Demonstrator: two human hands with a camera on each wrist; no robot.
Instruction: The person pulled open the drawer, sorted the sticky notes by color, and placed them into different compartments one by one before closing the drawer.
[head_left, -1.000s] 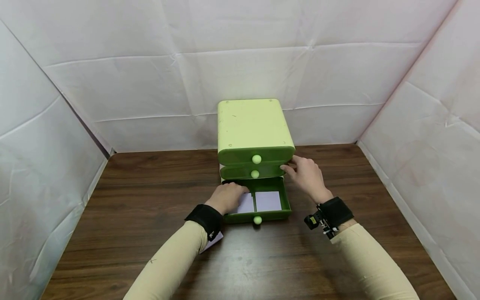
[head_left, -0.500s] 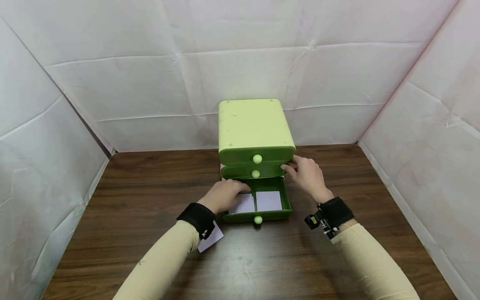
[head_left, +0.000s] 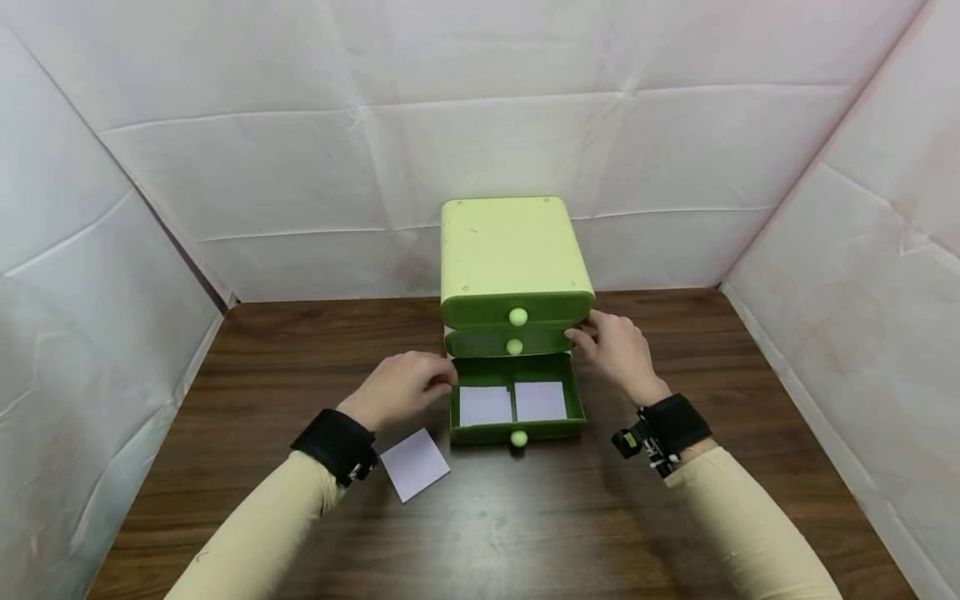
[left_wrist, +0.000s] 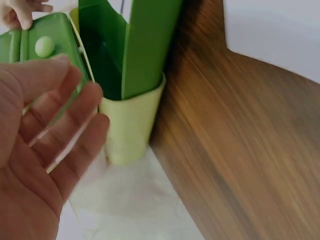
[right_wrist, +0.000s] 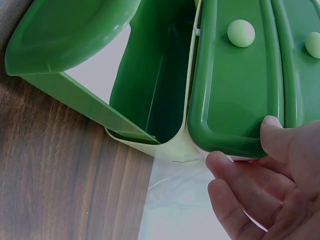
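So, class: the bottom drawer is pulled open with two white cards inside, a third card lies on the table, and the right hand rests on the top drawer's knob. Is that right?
Not quite. The right hand touches the right end of the middle drawer, not the top knob, as the head view shows. The bottom drawer is open with two cards inside, and a third card lies on the table.

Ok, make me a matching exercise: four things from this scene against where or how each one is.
Things:
1. bottom drawer
2. loose card
3. right hand
4. top knob

States:
A. lying on the table
B. on a shut drawer front
C. pulled out, two cards inside
D. touching the cabinet's right side

Pairs: 1-C, 2-A, 3-D, 4-B
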